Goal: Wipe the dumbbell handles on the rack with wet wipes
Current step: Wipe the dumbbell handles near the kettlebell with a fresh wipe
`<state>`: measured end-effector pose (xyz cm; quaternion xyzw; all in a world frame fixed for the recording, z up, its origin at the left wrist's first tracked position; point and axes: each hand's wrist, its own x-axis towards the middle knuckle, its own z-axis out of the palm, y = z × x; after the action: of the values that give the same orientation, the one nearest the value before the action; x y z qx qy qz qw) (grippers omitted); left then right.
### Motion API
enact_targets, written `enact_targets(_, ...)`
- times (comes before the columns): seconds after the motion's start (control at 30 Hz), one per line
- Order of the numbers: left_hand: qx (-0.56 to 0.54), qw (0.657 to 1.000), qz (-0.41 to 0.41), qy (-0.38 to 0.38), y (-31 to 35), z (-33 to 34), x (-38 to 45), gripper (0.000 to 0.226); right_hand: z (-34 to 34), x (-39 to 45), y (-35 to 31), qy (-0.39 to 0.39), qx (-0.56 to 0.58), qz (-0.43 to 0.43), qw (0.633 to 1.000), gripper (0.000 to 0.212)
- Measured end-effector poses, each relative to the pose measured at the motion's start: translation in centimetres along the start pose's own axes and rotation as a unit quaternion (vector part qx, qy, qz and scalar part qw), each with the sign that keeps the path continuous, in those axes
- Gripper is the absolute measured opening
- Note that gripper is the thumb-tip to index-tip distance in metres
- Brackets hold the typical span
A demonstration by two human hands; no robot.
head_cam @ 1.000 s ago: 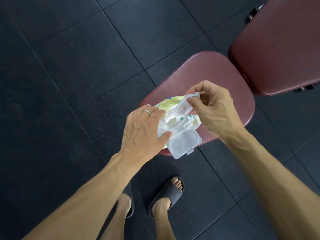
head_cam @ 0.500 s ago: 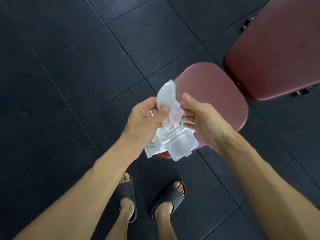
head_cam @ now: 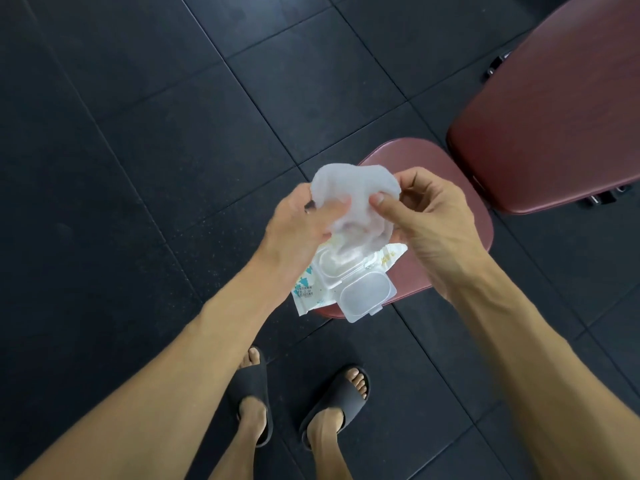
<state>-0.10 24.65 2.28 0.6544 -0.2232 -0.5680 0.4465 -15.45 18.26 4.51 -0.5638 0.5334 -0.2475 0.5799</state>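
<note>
Bottom centre: two feet in black slides [head_cam: 332,403] on dark rubber floor tiles [head_cam: 138,133].

Mid-frame: wipes pack [head_cam: 322,282] lies on the near edge of the maroon bench seat [head_cam: 460,251], flip lid [head_cam: 367,296] open toward the camera.

Just above the pack: one wet wipe [head_cam: 353,199] is stretched between both hands. Left hand [head_cam: 298,230] has thumb and fingers curled, pinching the wipe's left edge. Right hand [head_cam: 433,216] pinches the right edge with thumb against fingers.

Upper right: second maroon pad [head_cam: 554,116].

No dumbbells or rack in frame.

Step looks like unfolding the wipe. Suggest: spread it flat, fold once for a thick pad, close the lid so the pack doesn't dry out, then go to the rack.
</note>
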Motion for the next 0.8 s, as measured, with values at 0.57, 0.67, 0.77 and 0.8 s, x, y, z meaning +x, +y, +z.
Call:
enact_targets(0.57,0.024,0.999,-0.034,-0.014,-1.6,-3.4,-2.7,0.052,2.9,0.3,-1.0,0.006,-0.098,0.036,0.995,0.027)
enact_targets(0.67,-0.046,0.998,-0.042,-0.002,-1.8,-3.0,-3.0,0.039,1.9,0.0,-0.3,-0.019,-0.011,0.054,0.998,0.019)
enact_targets(0.77,-0.16,0.985,-0.059,-0.005,-1.1,-2.5,-3.5,0.026,1.2,-1.1,0.7,-0.08,0.05,0.109,0.99,0.052)
enact_targets(0.8,-0.181,0.982,-0.062,-0.004,-0.8,-2.5,-3.6,0.025,1.3,-1.4,1.0,-0.087,0.038,0.112,0.989,0.057)
